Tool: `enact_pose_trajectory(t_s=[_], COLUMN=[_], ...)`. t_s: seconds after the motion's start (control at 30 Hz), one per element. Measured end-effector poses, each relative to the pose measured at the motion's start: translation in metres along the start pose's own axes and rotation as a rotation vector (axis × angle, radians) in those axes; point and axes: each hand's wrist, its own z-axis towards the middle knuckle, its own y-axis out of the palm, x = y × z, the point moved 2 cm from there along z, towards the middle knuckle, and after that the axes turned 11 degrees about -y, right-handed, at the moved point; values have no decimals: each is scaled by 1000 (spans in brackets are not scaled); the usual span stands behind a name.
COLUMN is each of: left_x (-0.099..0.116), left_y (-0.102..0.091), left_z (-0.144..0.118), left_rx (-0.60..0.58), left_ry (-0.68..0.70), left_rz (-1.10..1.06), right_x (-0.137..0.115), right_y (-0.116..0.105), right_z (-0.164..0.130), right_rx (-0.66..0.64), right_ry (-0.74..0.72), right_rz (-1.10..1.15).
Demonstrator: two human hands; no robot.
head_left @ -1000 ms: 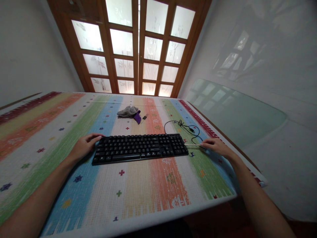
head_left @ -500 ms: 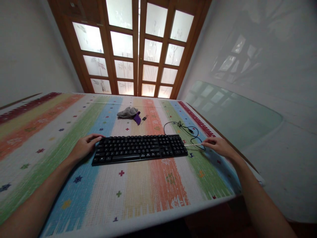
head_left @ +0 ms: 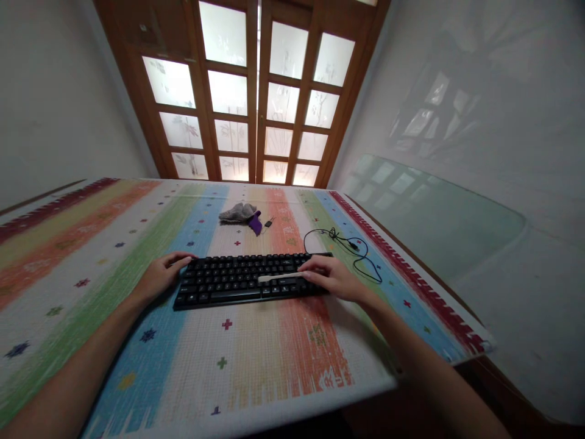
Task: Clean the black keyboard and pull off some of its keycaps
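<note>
- A table covered by a striped cloth in green, blue, orange and white bands stands before a wooden door with frosted panes; pale walls close the room on both sides.
- A black keyboard lies flat across the middle of the cloth, its long side facing the person.
- The left hand rests at the keyboard's left end, fingers curled over the top left corner and touching it, not closed around anything.
- The right hand lies over the keyboard's right end, its fingers pinched on a thin pale stick.
- The stick runs level from that hand toward the keyboard's middle, lying across the keys; whether its tip touches them cannot be told.
- A black cable loops on the cloth just beyond the keyboard's right end.
- Beyond the keyboard, toward the door, sits a crumpled grey cloth with a purple piece touching it and a small dark object just beside that.
</note>
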Motion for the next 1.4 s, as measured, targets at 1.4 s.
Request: enact_pose_trajectory(t_s=[1.4], left_x=[3], left_y=[0], left_z=[-3], left_rx=[-11], left_ry=[-11], left_rz=[-66], right_x=[-80], right_y=[140], right_z=[98], right_rx=[-372], right_ry=[-142], right_rz=[-413])
